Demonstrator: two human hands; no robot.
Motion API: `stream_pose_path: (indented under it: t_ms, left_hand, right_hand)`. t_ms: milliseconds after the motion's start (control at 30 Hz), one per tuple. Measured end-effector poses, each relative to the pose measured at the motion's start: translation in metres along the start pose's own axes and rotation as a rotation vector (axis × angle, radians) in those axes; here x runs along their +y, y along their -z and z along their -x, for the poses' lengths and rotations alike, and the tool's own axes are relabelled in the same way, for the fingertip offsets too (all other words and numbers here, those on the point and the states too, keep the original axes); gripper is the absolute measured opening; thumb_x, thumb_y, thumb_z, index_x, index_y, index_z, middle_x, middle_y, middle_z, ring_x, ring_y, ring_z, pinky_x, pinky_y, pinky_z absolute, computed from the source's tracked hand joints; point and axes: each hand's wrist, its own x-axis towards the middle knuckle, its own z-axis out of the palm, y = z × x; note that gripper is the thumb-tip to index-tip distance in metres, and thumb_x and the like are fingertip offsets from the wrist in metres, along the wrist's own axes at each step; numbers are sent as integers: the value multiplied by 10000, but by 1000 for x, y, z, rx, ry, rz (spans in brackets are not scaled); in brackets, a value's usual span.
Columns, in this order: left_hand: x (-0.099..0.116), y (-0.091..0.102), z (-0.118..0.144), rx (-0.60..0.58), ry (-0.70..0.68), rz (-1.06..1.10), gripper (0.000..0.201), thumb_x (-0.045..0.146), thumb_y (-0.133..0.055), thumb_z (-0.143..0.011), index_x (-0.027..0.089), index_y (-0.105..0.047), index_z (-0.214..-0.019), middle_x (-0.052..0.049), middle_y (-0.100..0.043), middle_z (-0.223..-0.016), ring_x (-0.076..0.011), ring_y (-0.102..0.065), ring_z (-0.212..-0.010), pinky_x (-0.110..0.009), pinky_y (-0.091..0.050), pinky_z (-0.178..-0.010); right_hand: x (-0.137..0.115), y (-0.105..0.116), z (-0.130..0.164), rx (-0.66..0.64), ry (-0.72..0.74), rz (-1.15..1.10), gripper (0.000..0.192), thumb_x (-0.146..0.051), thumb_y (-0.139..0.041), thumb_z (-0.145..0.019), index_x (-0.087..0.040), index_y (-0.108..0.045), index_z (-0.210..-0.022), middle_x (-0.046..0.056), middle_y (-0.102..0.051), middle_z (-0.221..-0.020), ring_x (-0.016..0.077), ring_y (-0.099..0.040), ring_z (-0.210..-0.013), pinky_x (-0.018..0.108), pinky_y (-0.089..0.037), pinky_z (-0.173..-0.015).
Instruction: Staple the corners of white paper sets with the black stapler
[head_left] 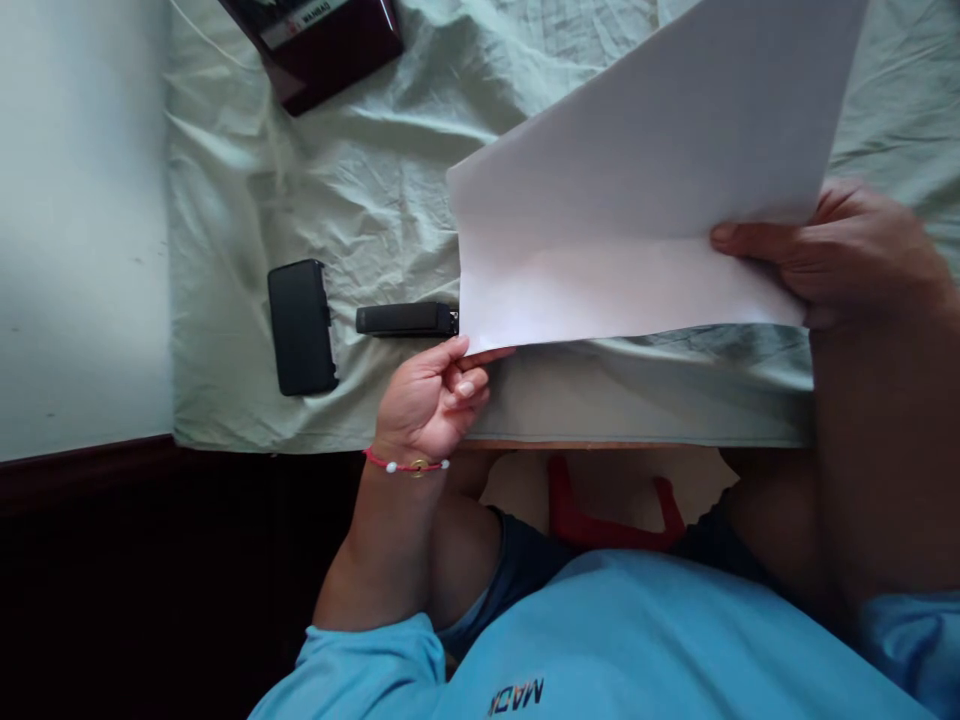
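Note:
White paper (pixel 637 200) is held up between my two hands, tilted above the cloth; whether it is one sheet or a few I cannot tell. My left hand (pixel 435 395) pinches its near left corner between thumb and fingers. At the right side, my right hand (pixel 862 255) grips the paper, thumb on top and the fingers hidden beneath. Just beyond my left hand lies a black stapler (pixel 405 319), its right end partly covered by the paper's left edge. Farther left is a black rectangular case or phone (pixel 302 327), lying flat on the cloth.
A pale green, wrinkled cloth (pixel 360 210) covers the table. At the far left stands a dark, glossy box (pixel 330 55) with a label, and a thin white cable (pixel 210 35) runs near it. A pale wall (pixel 82 220) borders the left. Below the table edge shows something red (pixel 607 525).

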Motion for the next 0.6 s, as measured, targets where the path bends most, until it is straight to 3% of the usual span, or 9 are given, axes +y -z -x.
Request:
stream_pose_path:
  t_ms: [100,167,300,467,600]
  left_hand:
    - [2,2,1,-6,-37,-3,564,121,-250,-1140,88,-630,-725,23,-446,-453,-39,-348,-311,-120,-280,-337]
    - [3,2,1,0,-38,-5,561,119,-245,-1143,93,-624,-729,34,-430,-449,-38,-348,-317,-115,-293,-344]
    - [6,4,2,-8,-24,-6,542,118,-231,-1138,93,-643,-788,2,-524,-501,-43,-354,-319,-123,-297,-327]
    - [8,12,-1,-43,96,-52,574,215,-222,-1154,-17,-728,-1011,-16,-522,-476,-78,-361,-304,-156,-319,-308]
    - [8,18,-2,-68,77,-39,566,211,-220,-1151,-24,-725,-1054,-70,-642,-577,-68,-385,-316,-159,-350,-321]
  right_hand:
    - [3,-3,1,-72,53,-8,207,-159,-910,-703,-144,-793,-873,17,-760,-918,121,-693,-760,304,-650,-689]
    - [4,-5,1,-94,61,-4,171,-163,-891,-723,-148,-778,-851,2,-748,-889,103,-677,-740,270,-636,-665]
    - [3,-6,2,-58,49,-6,154,-122,-881,-722,-137,-771,-829,8,-755,-895,71,-645,-693,190,-565,-585]
    - [1,-6,3,-41,84,39,131,-143,-870,-774,-138,-778,-867,8,-744,-899,65,-638,-706,229,-602,-658]
    - [-3,-10,7,-26,102,30,117,-99,-854,-771,-136,-770,-843,-12,-733,-867,48,-626,-689,217,-597,-665]
